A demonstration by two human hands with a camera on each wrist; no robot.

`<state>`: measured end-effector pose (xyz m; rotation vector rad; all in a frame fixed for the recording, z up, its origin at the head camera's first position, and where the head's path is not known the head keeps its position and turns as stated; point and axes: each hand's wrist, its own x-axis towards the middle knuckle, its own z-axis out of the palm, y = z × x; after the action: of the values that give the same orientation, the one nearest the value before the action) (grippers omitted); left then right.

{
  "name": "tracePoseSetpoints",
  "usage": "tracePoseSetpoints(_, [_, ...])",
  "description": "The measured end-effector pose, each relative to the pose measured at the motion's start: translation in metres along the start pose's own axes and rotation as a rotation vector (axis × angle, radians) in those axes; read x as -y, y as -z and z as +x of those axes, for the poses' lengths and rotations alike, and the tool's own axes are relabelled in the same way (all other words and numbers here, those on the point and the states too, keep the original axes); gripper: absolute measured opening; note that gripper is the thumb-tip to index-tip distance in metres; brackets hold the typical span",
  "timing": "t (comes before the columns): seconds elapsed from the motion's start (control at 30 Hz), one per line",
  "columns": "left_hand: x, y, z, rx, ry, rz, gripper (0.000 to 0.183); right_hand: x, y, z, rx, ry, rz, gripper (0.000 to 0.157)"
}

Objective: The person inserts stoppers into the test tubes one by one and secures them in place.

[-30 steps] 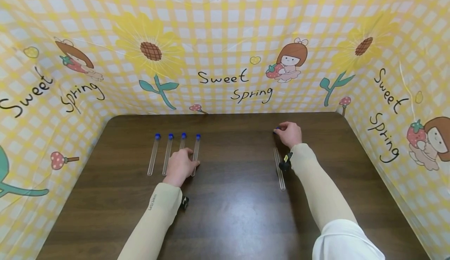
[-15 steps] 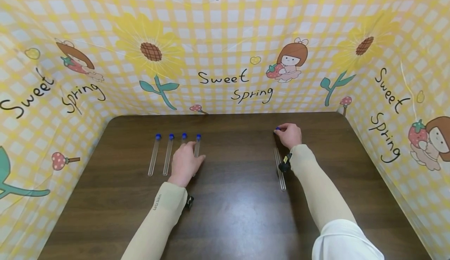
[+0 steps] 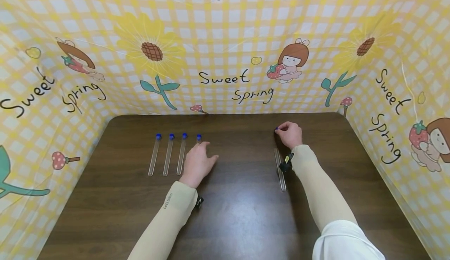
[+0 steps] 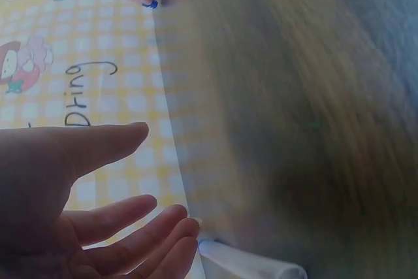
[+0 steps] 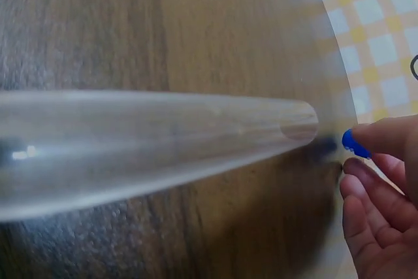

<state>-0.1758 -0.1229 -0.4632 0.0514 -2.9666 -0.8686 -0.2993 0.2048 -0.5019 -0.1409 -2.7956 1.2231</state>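
My right hand (image 3: 290, 135) pinches a small blue cap (image 5: 354, 144) between thumb and fingers, just above the far part of the table. Nearer than that hand lies an uncapped clear glass test tube (image 3: 280, 171); the right wrist view shows its open mouth pointing toward the cap. My left hand (image 3: 199, 164) hovers over the rightmost capped test tube (image 3: 199, 138) of a row, covering most of its glass. Its thumb stands apart from the other fingers, and nothing is between them in the left wrist view. A blurred tube (image 4: 251, 263) shows beneath the fingertips there.
More blue-capped test tubes lie left of the left hand: a left one (image 3: 153, 160), a middle one (image 3: 168, 158) and a right one (image 3: 181, 157), roughly parallel. A yellow checked cloth (image 3: 225, 49) walls in the back and sides of the brown wooden table (image 3: 235, 197).
My left hand has moved right along the tube row, uncovering the third tube and now hiding most of the rightmost one. The right hand stays almost still with the cap.
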Motion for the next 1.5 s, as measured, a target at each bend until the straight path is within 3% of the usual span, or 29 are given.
tracePoseSetpoints(0.5, [-0.018,-0.016,0.000,0.024,-0.044,0.006,0.055,-0.010,0.013,-0.001,-0.086,-0.024,0.145,0.023])
tracePoseSetpoints(0.67, [-0.024,-0.020,-0.002,0.025,-0.055,-0.008,0.056,-0.011,0.021,-0.001,-0.051,-0.028,0.188,0.033])
tracePoseSetpoints(1.0, [-0.035,-0.029,-0.006,0.049,-0.076,-0.032,0.060,-0.010,0.031,-0.004,-0.030,-0.030,0.211,0.027])
tracePoseSetpoints(1.5, [-0.062,-0.053,-0.014,0.102,-0.216,-0.041,0.066,-0.011,0.050,-0.014,-0.060,-0.009,0.212,0.039])
